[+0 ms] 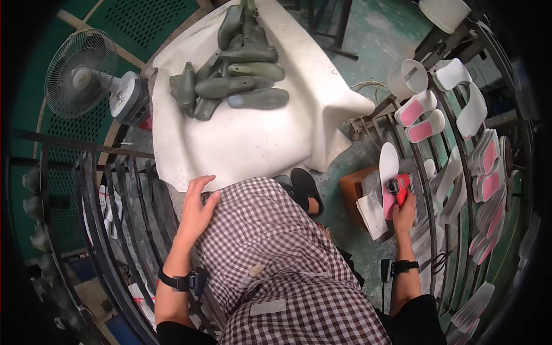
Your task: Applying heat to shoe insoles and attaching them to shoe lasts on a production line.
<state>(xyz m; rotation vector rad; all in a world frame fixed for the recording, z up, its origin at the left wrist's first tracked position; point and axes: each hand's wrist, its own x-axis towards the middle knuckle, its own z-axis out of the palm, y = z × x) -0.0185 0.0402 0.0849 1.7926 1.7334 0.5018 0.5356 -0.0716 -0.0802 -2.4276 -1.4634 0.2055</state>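
Note:
My right hand (405, 211) is closed around a red hand-held tool (401, 190) with a dark, rounded front; its exact kind I cannot make out. Beside and partly behind the tool is a long white and pink insole (388, 164). Whether my right fingers also touch the insole is hidden. My left hand (198, 210) holds nothing, with its fingers apart, over the checked apron (253, 218) on my lap. Just beyond it is the edge of a large white sheet (247, 149). A pile of dark green shoe lasts (236, 86) lies on the sheet's far part.
Several pink and white insoles (425, 126) rest on the metal rack (422, 198) at the right. A brown box (352, 190) with papers (371, 217) stands by my right hand. Dark metal bars (100, 224) run along the left, near a fan (80, 75). White bins (408, 79) stand farther back.

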